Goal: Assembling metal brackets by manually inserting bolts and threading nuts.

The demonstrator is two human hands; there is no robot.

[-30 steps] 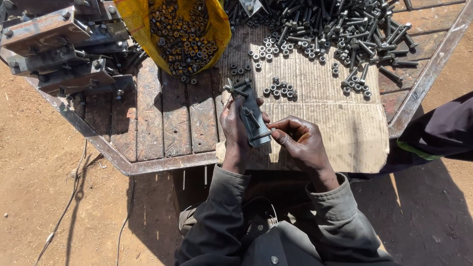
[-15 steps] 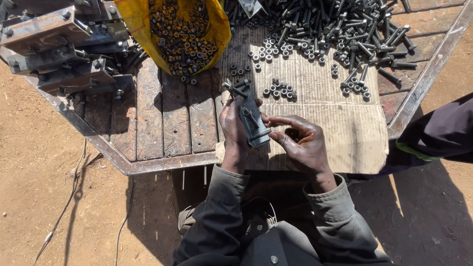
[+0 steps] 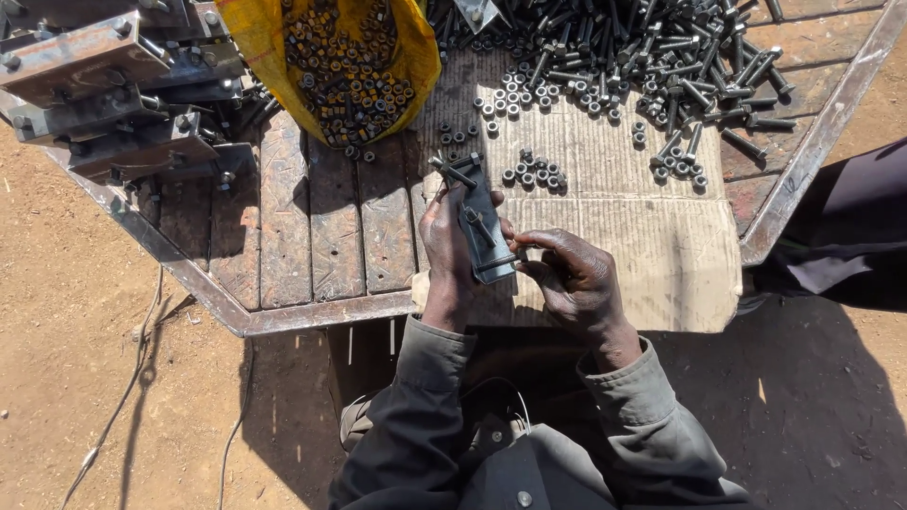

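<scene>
While a flat, dark metal plate is gripped upright over the surface, the left hand is seen with its fingers wrapped along the plate's left edge. A slim bolt is pinched between thumb and fingertips of the right hand at the plate's lower right corner; another bolt is seen jutting from the plate's top end. Weathered wooden planks in a rusty steel frame make up the surface, and a sheet of ribbed cardboard is laid across its right half. Small round washers are scattered just beyond the plate, and a dense heap of dark bolts is piled farther back. A yellow sack, open and filled with nuts, is slumped at the back left. Bolted steel brackets are stacked at the far left.
</scene>
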